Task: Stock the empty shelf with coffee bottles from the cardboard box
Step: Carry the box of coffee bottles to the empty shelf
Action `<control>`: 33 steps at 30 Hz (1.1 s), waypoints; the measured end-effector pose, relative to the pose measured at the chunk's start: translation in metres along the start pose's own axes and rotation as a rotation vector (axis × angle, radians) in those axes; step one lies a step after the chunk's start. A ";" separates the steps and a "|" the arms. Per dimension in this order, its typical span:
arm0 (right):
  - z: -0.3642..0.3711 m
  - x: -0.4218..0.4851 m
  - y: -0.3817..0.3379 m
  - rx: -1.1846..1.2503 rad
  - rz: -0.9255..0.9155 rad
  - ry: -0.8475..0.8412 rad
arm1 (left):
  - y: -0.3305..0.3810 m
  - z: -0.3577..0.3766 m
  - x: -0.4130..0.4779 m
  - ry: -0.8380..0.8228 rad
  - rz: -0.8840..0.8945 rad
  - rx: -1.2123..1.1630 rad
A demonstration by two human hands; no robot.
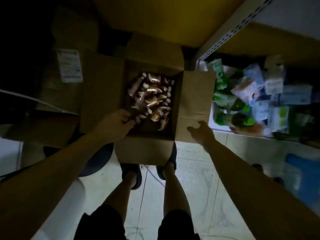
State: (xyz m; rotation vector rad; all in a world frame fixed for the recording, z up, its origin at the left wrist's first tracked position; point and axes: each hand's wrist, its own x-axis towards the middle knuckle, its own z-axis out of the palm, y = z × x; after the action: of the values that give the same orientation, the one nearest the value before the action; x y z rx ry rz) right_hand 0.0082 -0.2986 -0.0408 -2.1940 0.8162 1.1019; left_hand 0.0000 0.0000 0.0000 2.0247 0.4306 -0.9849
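An open cardboard box (195, 94) stands on the floor in front of my feet, flaps folded out. Several brown coffee bottles (152, 94) with white caps lie loose and jumbled inside it. My left hand (114, 123) reaches over the box's near left edge, its fingers closed around one coffee bottle (136, 118) at the pile's near side. My right hand (201, 131) hovers over the box's right flap, fingers spread and holding nothing. A yellow shelf board (164, 18) stretches above and behind the box; the scene is dim.
A low shelf (212, 116) on the right holds green bottles (239, 118) and several packets. A perforated metal shelf post (225, 37) rises at upper right. More cardboard boxes (65, 70) are stacked on the left. A blue object (301, 172) lies on the tiled floor at right.
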 end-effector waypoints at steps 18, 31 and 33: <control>-0.004 0.095 0.036 0.130 -0.002 0.208 | -0.033 0.081 0.079 0.112 0.014 -0.010; 0.071 0.067 -0.061 -0.338 -0.096 0.025 | -0.102 -0.036 0.103 0.344 -0.235 0.055; 0.075 0.071 -0.063 -0.378 -0.093 0.014 | -0.116 -0.054 0.112 0.425 -0.305 0.075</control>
State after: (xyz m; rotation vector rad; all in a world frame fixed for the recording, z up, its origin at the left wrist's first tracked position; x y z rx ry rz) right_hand 0.0505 -0.2236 -0.1264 -2.5206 0.5366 1.2787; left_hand 0.0286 0.1077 -0.1288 2.2835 0.9644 -0.7461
